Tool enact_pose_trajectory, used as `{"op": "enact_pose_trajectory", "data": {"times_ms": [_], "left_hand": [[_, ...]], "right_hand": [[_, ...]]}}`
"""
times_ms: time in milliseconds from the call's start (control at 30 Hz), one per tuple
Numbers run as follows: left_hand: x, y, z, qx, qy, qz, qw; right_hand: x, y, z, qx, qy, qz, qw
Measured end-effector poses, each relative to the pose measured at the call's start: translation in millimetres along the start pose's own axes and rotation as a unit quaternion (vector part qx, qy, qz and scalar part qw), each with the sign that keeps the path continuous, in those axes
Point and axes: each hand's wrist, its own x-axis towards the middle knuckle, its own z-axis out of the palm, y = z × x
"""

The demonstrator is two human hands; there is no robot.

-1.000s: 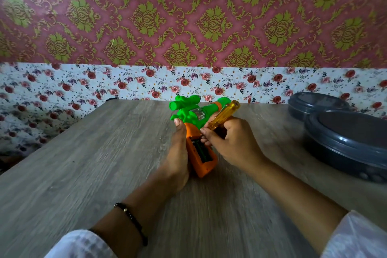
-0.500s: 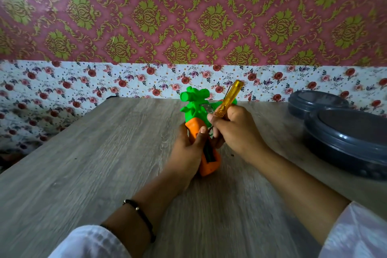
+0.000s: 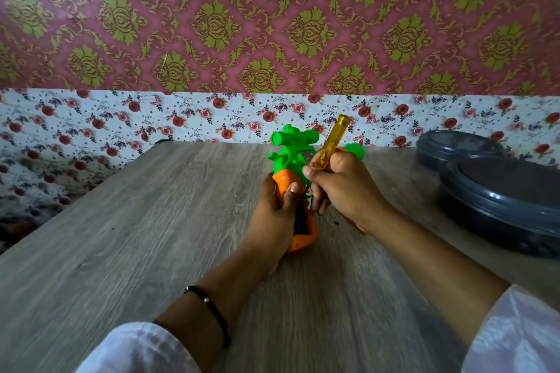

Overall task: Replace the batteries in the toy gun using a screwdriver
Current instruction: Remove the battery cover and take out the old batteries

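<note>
Both hands work on a toy gun over the wooden tabletop [image 3: 121,236].

The left hand [image 3: 274,215] has its fingers wrapped round the orange grip of the toy gun [image 3: 291,160]; the right hand [image 3: 342,188] has its fingers clamped on a yellow-handled screwdriver [image 3: 331,142]. No writing is legible anywhere.

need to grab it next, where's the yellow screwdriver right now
In the head view, the yellow clear-handled screwdriver is just right of centre, gripped in the right hand, its handle tilted up beside the green-and-orange plastic toy gun that the left hand holds.
</note>
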Motion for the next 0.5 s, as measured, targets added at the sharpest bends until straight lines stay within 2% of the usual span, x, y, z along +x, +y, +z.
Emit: {"op": "enact_pose_trajectory", "data": {"times_ms": [500], "left_hand": [[-8, 11, 2, 0.029, -0.031, 0.030, 0.999]], "right_hand": [[6, 2, -9, 0.129, -0.021, 0.150, 0.980]]}}
